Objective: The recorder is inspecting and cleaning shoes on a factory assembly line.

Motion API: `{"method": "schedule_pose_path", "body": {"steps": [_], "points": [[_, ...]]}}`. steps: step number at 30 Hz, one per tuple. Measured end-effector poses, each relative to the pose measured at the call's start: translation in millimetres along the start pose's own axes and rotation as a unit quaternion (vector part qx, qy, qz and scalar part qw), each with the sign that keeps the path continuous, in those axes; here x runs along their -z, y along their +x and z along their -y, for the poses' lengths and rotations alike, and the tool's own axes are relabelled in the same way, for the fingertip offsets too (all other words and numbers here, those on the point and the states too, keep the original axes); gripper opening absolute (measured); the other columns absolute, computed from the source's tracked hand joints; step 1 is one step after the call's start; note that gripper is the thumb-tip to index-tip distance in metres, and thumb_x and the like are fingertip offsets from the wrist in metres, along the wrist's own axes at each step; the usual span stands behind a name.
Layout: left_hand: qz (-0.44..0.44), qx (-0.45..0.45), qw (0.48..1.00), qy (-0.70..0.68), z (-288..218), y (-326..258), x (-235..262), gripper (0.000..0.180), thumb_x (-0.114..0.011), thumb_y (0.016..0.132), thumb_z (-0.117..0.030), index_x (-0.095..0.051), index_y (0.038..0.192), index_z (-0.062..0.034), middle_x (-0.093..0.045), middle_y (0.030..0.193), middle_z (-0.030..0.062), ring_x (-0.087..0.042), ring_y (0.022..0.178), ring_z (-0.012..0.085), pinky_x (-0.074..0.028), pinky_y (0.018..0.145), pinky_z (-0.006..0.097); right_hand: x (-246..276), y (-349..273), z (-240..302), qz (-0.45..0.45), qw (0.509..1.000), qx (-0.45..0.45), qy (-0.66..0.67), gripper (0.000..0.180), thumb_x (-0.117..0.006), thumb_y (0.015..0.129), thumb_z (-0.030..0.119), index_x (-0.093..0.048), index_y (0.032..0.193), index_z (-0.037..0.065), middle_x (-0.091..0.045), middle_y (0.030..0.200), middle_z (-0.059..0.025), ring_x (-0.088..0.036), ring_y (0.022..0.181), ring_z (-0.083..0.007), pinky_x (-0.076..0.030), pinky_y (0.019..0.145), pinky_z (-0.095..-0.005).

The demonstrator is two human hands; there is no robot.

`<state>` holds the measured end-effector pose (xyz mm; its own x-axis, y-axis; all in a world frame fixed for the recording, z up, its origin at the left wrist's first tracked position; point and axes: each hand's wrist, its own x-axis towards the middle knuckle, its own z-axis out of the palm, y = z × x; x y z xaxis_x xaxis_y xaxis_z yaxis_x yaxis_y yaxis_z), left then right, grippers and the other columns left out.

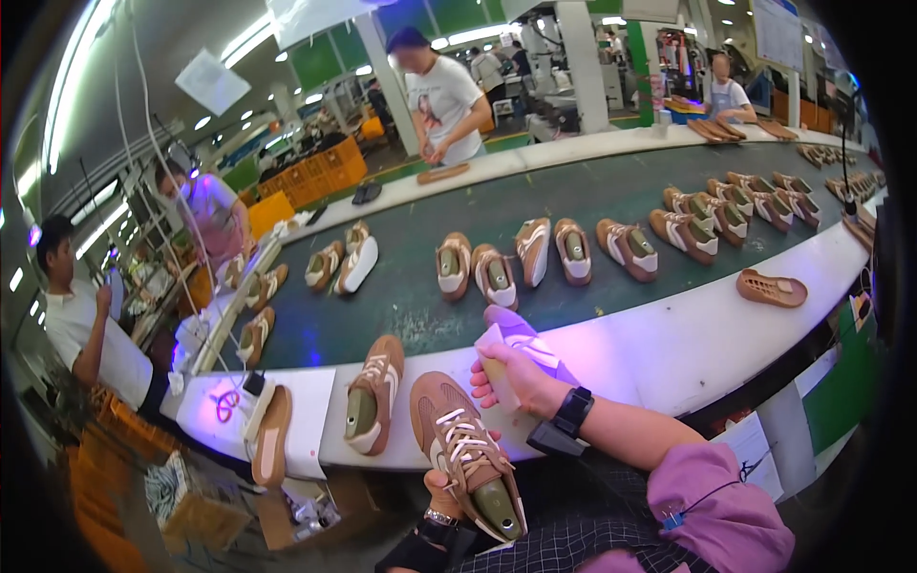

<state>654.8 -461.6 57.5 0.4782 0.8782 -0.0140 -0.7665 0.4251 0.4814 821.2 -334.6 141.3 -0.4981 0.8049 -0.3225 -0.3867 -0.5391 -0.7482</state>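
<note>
From the head camera, looking down: the left hand [441, 497] is low in the frame, fingers wrapped up from beneath around the heel end of a brown sneaker [465, 451] with white laces. The shoe sits on a green last and tilts toe-away, upper turned toward the eyes, so the laced top and side face the light. Just beyond that grip, the right hand [516, 377] is closed around a pale, block-like tool [499, 368], its end pointing toward the shoe's toe but not quite touching as far as I can tell. A black wrist device [571, 413] sits on that forearm.

Left of the held shoe, a second brown sneaker [373, 396] rests on the white table edge [669, 344], within easy reach. Further left lies a loose tan sole [272, 435], bottom up. Beyond both hands runs the dark green conveyor belt [573, 201], carrying rows of matching shoes. Other people stand along the far side and the left end.
</note>
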Motion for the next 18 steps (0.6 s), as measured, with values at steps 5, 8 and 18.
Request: {"method": "schedule_pose_path", "body": {"steps": [5,8,18], "points": [[-0.029,0.014,0.999,0.043,-14.5,27.2,9.7,0.091,-0.059,0.058,-0.052,-0.040,0.126,0.0057,-0.054,0.110,0.0227,-0.057,0.097,0.0376,-0.051,0.084,0.048,-23.7,29.2,57.3,-0.012,0.978,0.120,-0.169,0.042,-0.051,0.087,0.048,-0.054,0.091,0.007,-0.062,0.085,-0.0093,-0.061,0.070,-0.0191,-0.049,0.060,-0.0300],[-0.034,-0.016,0.995,0.093,-33.6,52.3,-36.2,0.094,-0.058,0.059,-0.061,-0.042,0.124,0.0046,-0.056,0.109,0.0208,-0.060,0.092,0.0336,-0.054,0.077,0.042,-23.5,89.4,88.5,-0.024,0.992,0.031,-0.124,0.048,-0.050,0.085,0.054,-0.052,0.089,0.006,-0.065,0.086,-0.0115,-0.059,0.061,-0.0159,-0.047,0.051,-0.0269],[-0.042,-0.061,0.997,0.007,-40.7,47.6,-46.0,0.080,-0.058,0.063,-0.041,-0.041,0.128,0.0038,-0.054,0.114,0.0222,-0.057,0.102,0.0358,-0.049,0.089,0.045,-53.9,100.6,78.6,0.035,0.958,-0.025,-0.285,0.049,-0.053,0.085,0.048,-0.049,0.097,0.000,-0.054,0.087,-0.0107,-0.054,0.071,-0.0196,-0.045,0.062,-0.0362]]}}
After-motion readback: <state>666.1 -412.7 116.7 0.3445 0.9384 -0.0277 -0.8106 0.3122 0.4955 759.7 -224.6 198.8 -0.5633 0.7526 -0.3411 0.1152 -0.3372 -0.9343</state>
